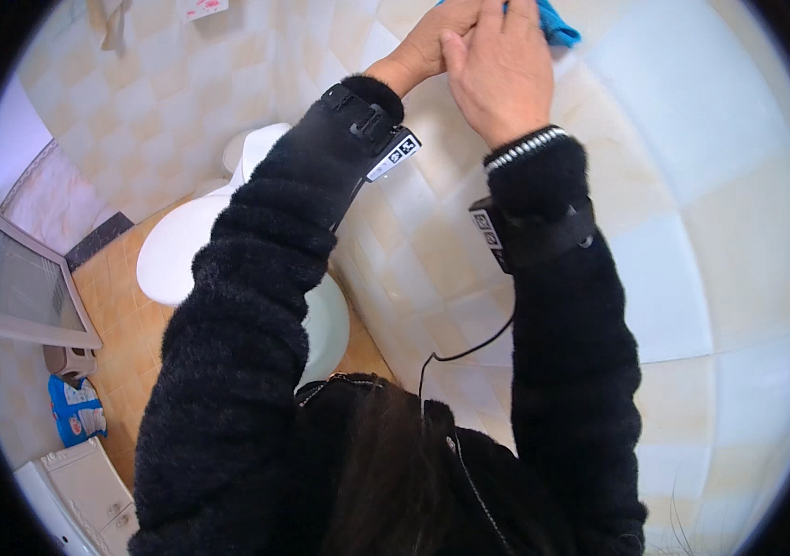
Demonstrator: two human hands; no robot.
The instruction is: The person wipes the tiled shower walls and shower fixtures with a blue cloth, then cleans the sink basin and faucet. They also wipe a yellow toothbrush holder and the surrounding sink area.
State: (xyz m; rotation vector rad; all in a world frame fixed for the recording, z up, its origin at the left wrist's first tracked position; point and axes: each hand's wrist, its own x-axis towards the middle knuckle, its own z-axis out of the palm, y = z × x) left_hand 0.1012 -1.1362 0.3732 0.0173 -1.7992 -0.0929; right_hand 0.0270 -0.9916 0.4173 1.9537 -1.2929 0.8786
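Observation:
Both of my hands are raised at the top edge of the view, against a tiled wall point(478, 278). A blue cloth point(559, 26) lies beneath them, and its corner sticks out past my right hand point(506, 76). My left hand point(436, 38) reaches across from the left, partly covered by the right hand. Together they hold the cloth at the tiles. The fingertips and most of the cloth are cut off or hidden.
A white toilet point(179, 250) stands on the orange tiled floor point(117, 306), left of my arms, with a pale green basin point(329, 330) nearby. A framed glass door point(26, 278), a blue package point(75, 410) and a white cabinet point(85, 486) line the left side. A black cable point(468, 354) hangs from my right sleeve.

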